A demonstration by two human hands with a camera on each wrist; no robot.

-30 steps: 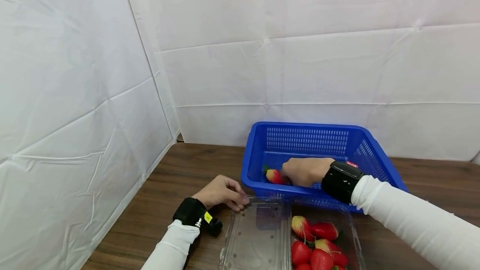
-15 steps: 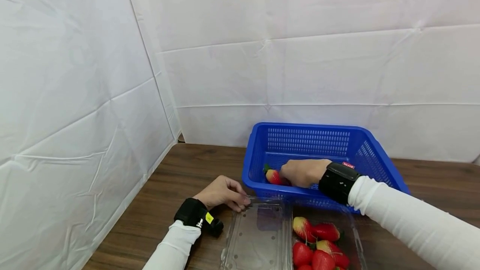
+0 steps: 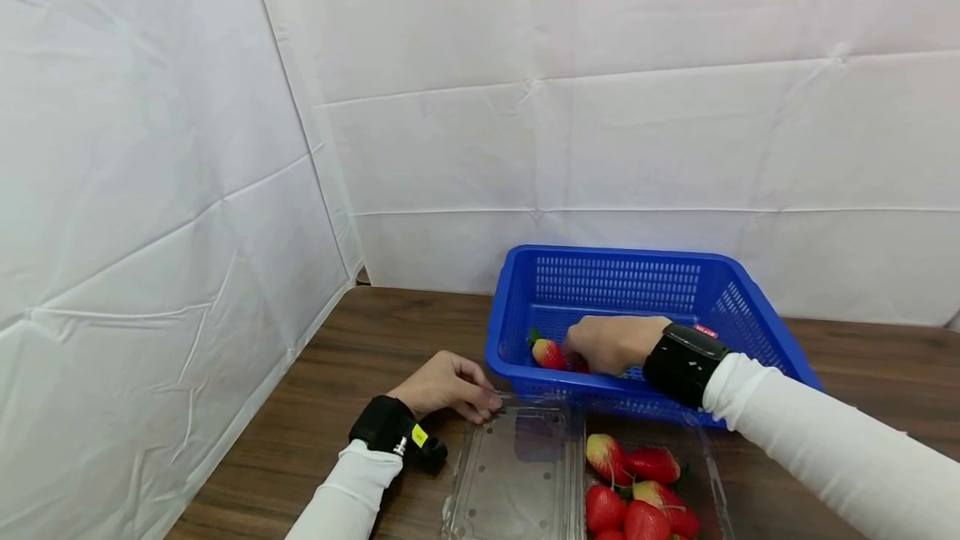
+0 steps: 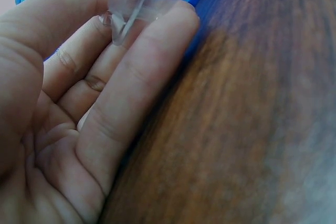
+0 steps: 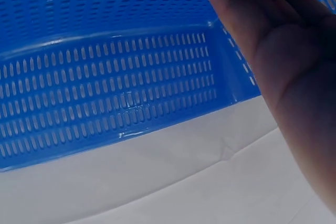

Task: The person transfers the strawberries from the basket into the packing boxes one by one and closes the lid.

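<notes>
A clear plastic clamshell box lies unfolded at the front in the head view. Its lid (image 3: 517, 465) is on the left, and several strawberries (image 3: 647, 522) fill the half on the right. My left hand (image 3: 447, 388) pinches the lid's far left corner between thumb and fingers; the left wrist view shows the clear plastic edge (image 4: 126, 22) there. Inside the blue basket (image 3: 615, 255), my right hand (image 3: 611, 343) reaches down with curled fingers. Red fruit shows at its fingertips, mostly hidden by the hand. A red and pale strawberry (image 3: 547, 352) with green leaves lies just left of them.
The blue basket stands behind the box, near the white cloth backdrop (image 3: 637, 132). Another white cloth (image 3: 150, 190) borders the left side. Brown wooden table (image 3: 300, 432) shows left of the box. A small red tag (image 3: 705, 330) is visible behind the right wristband.
My right hand dips slightly left, then shifts back right and up, so more red shows under its fingertips. The left hand keeps its place on the lid.
</notes>
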